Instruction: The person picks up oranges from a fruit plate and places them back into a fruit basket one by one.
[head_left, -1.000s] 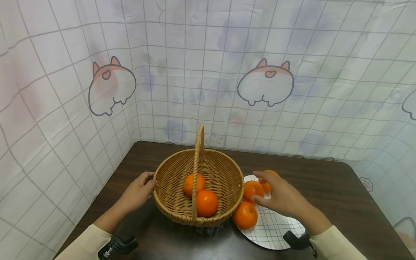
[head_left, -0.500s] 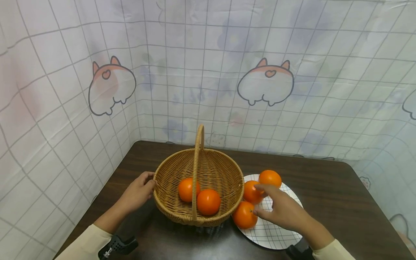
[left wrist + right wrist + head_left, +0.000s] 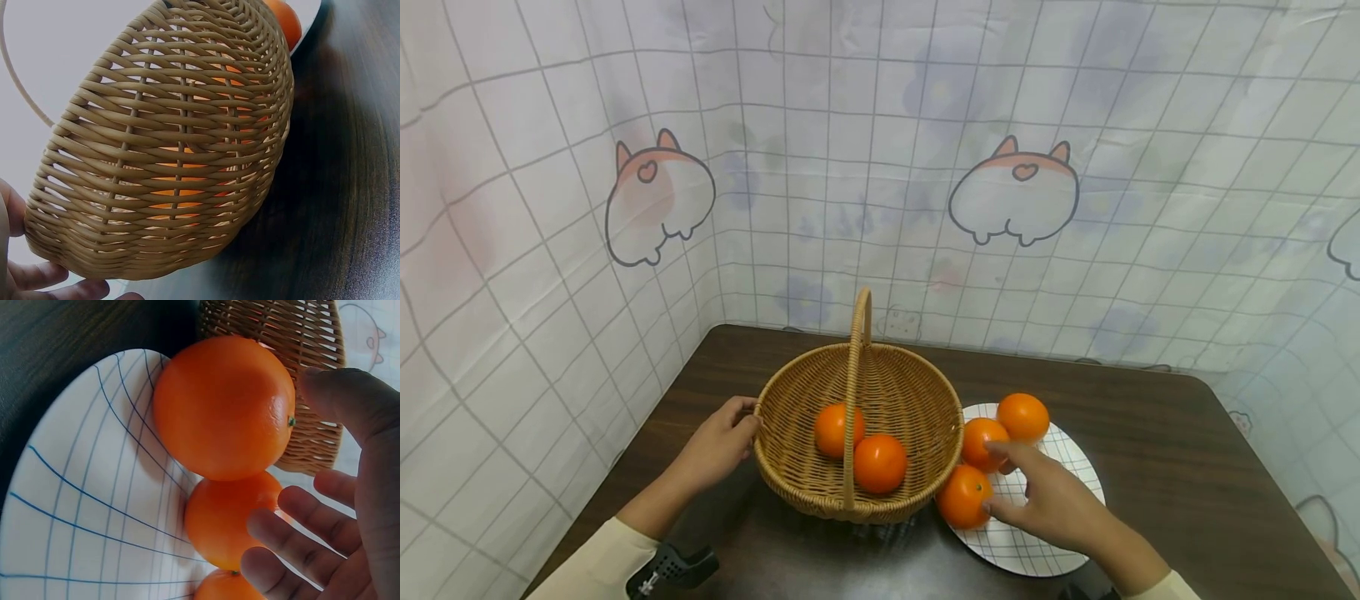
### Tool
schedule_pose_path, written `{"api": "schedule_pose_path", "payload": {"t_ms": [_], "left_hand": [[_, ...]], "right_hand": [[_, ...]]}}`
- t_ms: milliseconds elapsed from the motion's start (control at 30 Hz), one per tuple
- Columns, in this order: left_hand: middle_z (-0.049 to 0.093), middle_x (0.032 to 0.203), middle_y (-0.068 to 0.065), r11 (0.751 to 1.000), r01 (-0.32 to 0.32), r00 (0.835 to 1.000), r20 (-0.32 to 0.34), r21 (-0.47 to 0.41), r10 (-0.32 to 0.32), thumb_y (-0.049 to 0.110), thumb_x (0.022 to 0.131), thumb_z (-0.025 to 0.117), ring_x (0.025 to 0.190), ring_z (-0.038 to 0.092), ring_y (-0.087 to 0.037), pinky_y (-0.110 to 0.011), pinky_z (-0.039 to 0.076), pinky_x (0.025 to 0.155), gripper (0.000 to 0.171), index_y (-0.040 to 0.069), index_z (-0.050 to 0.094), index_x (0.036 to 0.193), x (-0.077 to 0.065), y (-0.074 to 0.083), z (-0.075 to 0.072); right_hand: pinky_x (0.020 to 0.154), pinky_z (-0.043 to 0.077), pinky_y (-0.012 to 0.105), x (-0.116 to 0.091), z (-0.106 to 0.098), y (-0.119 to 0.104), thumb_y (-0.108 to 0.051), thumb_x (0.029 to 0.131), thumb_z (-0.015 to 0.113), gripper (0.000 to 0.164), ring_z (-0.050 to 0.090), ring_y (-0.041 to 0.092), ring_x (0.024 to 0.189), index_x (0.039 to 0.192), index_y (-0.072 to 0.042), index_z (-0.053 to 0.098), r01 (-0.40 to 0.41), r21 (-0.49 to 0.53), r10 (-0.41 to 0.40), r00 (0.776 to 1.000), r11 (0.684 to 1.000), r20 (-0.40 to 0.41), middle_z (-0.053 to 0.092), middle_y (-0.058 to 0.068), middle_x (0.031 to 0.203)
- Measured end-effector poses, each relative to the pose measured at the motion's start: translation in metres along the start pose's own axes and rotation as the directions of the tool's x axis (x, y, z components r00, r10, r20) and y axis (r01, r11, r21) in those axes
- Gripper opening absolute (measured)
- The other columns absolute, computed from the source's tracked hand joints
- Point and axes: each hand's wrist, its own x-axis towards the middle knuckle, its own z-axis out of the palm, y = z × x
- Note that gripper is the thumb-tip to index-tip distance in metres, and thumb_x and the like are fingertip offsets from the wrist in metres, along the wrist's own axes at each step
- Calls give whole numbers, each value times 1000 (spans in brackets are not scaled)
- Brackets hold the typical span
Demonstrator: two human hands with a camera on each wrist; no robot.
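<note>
My left hand holds the left rim of a round wicker basket with a tall arched handle. Its thumb and fingers meet the rim in the left wrist view. Inside the basket sit two oranges, one partly behind the handle and another nearer me. To the right, my right hand hovers over a plate with fingers spread and nothing held. Its thumb is by the front orange; its fingers are near the middle orange. A third orange lies at the back.
The white plate has a dark grid pattern and stands close against the basket's right side. Both rest on a dark wooden table. A grid-patterned curtain hangs behind and along the sides.
My right hand has drawn back from the rear orange toward the front one. The oranges in the basket have rolled slightly and settled. My left hand has stayed put.
</note>
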Motion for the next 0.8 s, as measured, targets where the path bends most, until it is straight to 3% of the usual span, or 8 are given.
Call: {"api": "schedule_pose_path", "payload": {"t_ms": [267, 567, 800], "left_hand": [[60, 109, -15, 1000, -1, 1000, 3, -5, 1, 26, 109, 44, 80, 56, -27, -37, 47, 66, 45, 0, 44, 144, 0, 0, 0], [59, 109, -15, 1000, 3, 1000, 3, -11, -3, 27, 109, 43, 84, 58, -31, -38, 47, 67, 45, -1, 44, 145, 1, -1, 0], [59, 107, -13, 1000, 10, 1000, 4, -10, -10, 27, 108, 44, 83, 57, -29, -37, 46, 68, 45, 0, 45, 145, 0, 0, 0]], "right_hand": [[66, 50, 29, -2, 6, 0, -51, 85, 81, 66, 62, 17, 86, 135, -17, 58, 3, 34, -4, 999, 999, 32, 65, 0, 117], [66, 51, 28, -3, 17, 0, -46, 83, 84, 68, 64, 16, 93, 138, -18, 56, 36, 19, -37, 999, 999, 23, 65, -5, 115], [76, 55, 34, -3, 22, -2, -53, 83, 82, 69, 62, 14, 101, 138, -20, 56, 53, -3, -53, 998, 999, 28, 61, -9, 121]]}}
